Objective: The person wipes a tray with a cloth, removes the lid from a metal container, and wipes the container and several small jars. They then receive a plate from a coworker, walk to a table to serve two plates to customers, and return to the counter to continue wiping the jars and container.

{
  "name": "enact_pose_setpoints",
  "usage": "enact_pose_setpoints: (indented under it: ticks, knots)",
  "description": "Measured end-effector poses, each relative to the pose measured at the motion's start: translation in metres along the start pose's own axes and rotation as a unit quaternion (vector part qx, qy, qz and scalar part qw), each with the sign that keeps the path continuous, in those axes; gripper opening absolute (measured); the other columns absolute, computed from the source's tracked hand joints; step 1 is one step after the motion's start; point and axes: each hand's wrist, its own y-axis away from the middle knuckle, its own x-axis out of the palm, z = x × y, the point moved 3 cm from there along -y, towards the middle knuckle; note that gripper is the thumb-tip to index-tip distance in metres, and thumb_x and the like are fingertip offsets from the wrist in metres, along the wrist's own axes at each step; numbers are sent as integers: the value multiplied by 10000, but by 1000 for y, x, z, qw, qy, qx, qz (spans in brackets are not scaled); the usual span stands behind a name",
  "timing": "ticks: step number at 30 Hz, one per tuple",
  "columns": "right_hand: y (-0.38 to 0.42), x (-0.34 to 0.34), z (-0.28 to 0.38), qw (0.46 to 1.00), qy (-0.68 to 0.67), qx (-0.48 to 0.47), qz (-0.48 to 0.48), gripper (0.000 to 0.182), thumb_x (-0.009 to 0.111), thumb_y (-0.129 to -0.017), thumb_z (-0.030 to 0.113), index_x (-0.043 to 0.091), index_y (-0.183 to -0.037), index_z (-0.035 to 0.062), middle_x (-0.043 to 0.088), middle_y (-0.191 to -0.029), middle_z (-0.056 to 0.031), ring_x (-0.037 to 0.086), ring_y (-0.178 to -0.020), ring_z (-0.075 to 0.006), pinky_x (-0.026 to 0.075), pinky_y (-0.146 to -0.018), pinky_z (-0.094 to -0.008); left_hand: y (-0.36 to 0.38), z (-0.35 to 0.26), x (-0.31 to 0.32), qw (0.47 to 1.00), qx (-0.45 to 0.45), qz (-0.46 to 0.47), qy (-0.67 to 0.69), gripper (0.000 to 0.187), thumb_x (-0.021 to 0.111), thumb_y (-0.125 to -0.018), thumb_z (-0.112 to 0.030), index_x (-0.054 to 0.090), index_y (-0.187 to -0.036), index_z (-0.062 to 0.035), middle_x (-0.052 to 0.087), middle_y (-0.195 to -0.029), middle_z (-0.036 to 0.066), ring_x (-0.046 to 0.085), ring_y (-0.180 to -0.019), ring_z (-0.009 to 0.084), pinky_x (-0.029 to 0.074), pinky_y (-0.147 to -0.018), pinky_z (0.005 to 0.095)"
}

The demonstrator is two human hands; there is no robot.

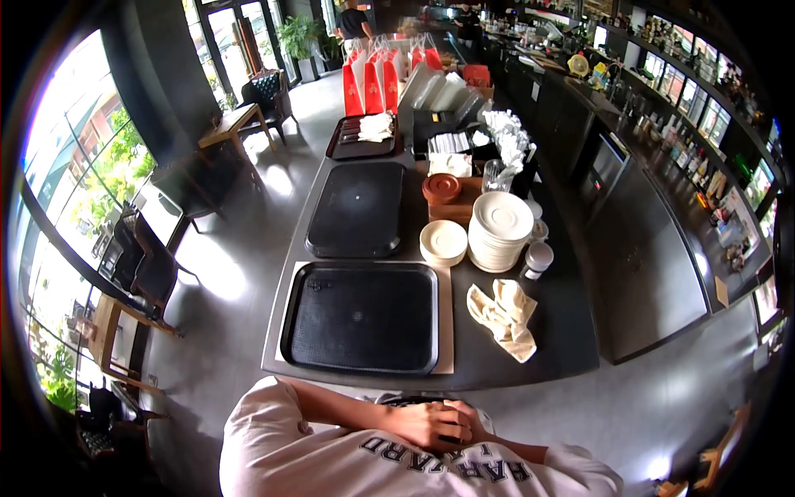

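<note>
My left hand (432,424) and my right hand (474,419) are clasped together in front of my body, below the near edge of the counter. The left hand's fingers are closed over the right hand, and parts of the right fingers are hidden. Nearest to them on the counter lies a black tray (360,319), resting on a pale sheet (445,323). To its right is a crumpled cream cloth (503,319). Neither hand touches the tray or the cloth.
Beyond lie a second black tray (358,207), stacked saucers (443,242), a tall plate stack (503,217), a lidded jar (537,260) and brown dishes (441,189). Red-and-white paper bags (373,83) stand at the far end. A person (354,23) is in the background; chairs (145,253) stand left.
</note>
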Motion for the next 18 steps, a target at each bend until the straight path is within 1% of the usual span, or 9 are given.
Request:
enact_pose_setpoints:
  ticks: [3,5,7,9,10,11,13,15,18]
  knots:
    - [1,1,15,972,197,-121,-35,341,443,-899,342,518,-1075,60,583,-969,-71,562,-929,-167,469,-799,-300,-3,11,-7,1000,-1,15,-14,275,563,-705,-172,633,-962,-104,536,-1087,53,518,-1026,214,495,-745,336]
    - [2,1,23,970,213,-107,-49,421,471,-886,377,498,-1137,40,578,-1030,-88,557,-984,-172,461,-845,-310,-2,25,-8,999,-24,38,-4,268,575,-706,-191,624,-961,-123,530,-1093,39,515,-1032,213,501,-739,344]
    - [-4,7,30,997,65,19,-21,534,500,-865,438,471,-1182,9,570,-1075,-104,552,-1008,-176,449,-875,-325,-9,27,-15,998,-27,52,13,305,637,-666,-219,624,-950,-109,548,-1064,43,530,-1009,229,500,-745,348]
    - [-4,23,55,974,199,-90,60,605,493,-863,483,454,-1213,-9,565,-1104,-116,547,-1028,-178,441,-894,-338,-13,28,-19,999,-21,34,19,309,666,-667,-230,627,-945,-100,564,-1041,52,545,-980,238,499,-747,343]
    - [8,47,74,876,391,-254,122,618,470,-871,497,450,-1222,-11,564,-1110,-119,544,-1036,-178,439,-898,-344,-16,25,-24,999,-36,22,31,299,673,-679,-235,629,-940,-96,570,-1034,56,551,-969,240,498,-748,340]
    - [15,59,82,879,409,-227,94,641,455,-877,509,436,-1240,-19,542,-1149,-128,522,-1071,-187,420,-920,-349,-19,21,-29,998,-51,11,43,290,679,-692,-240,631,-936,-92,576,-1026,59,556,-957,242,497,-750,337]
    - [27,83,97,879,443,-170,40,687,424,-888,533,408,-1277,-34,497,-1226,-146,477,-1142,-205,380,-965,-359,-22,23,-45,992,-99,-2,73,262,682,-732,-267,643,-919,-87,589,-1002,70,566,-939,250,494,-760,341]
    - [27,77,100,936,274,-194,105,714,482,-863,538,387,-1308,-13,429,-1310,-149,424,-1198,-247,329,-1010,-385,-25,23,-57,992,-94,-26,75,252,680,-729,-251,650,-912,-81,592,-972,79,569,-918,264,492,-769,354]
    - [29,73,99,905,320,-253,123,729,595,-810,503,390,-1319,23,424,-1319,-149,427,-1197,-249,327,-1006,-417,-24,21,-63,989,-101,-52,91,240,673,-724,-226,654,-912,-78,591,-969,80,573,-904,263,493,-774,355]
